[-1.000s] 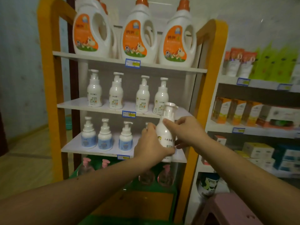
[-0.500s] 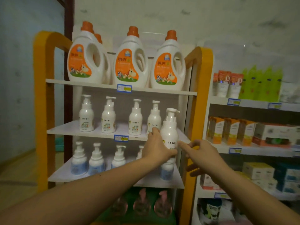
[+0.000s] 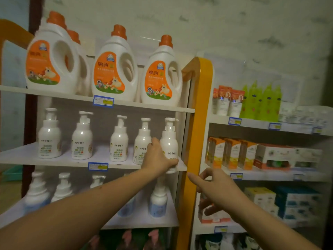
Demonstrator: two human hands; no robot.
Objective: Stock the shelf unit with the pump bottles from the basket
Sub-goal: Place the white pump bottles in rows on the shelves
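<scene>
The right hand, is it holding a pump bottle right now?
No, the right hand is empty with fingers spread beside the orange shelf frame, while the left hand grips the pump bottle.

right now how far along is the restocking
Four white pump bottles already stand in a row on the middle shelf. The left hand has its grip on a fifth pump bottle at the row's right end, at the shelf edge. The right hand is empty. The basket is not in view, so what remains is unknown.
</scene>
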